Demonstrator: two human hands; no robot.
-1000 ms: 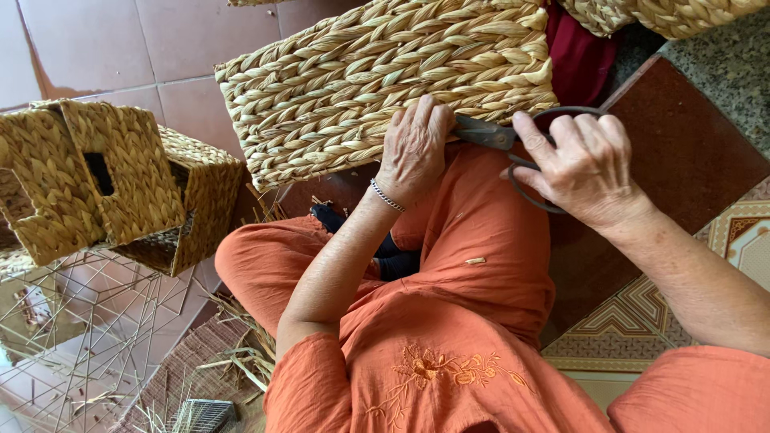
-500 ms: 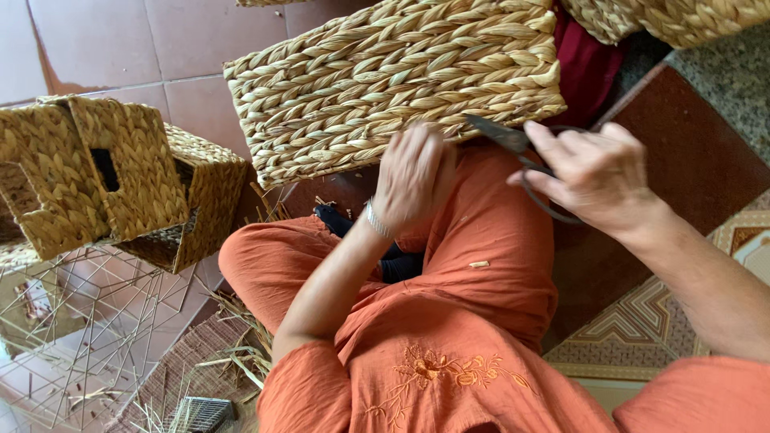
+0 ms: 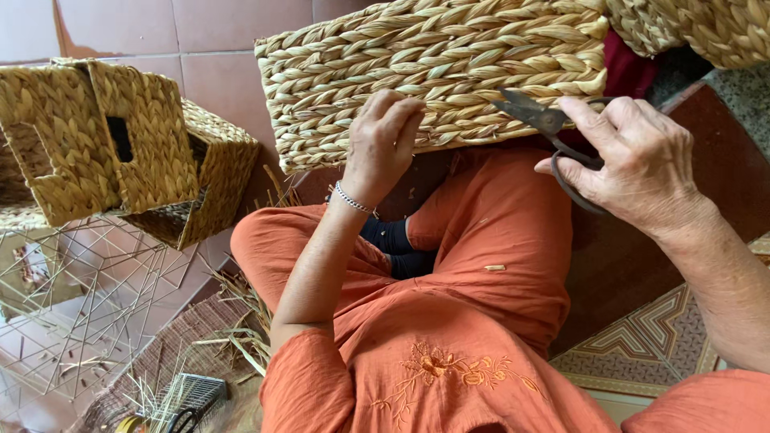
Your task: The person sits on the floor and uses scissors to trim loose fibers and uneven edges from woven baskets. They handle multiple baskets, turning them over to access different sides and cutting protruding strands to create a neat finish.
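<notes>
Woven basket (image 3: 449, 68) edge: left hand (image 3: 383, 144) touching, scissors (image 3: 553, 136) apparently alongside.

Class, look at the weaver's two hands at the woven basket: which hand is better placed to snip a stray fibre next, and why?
The right hand, probably. It grips the dark scissors, whose blades point at the woven basket's lower edge. The left hand holds no tool; it lies flat against the basket wall, steadying it.

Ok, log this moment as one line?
left hand: pressing large woven straw basket | right hand: holding dark metal scissors, blades at basket edge
</notes>
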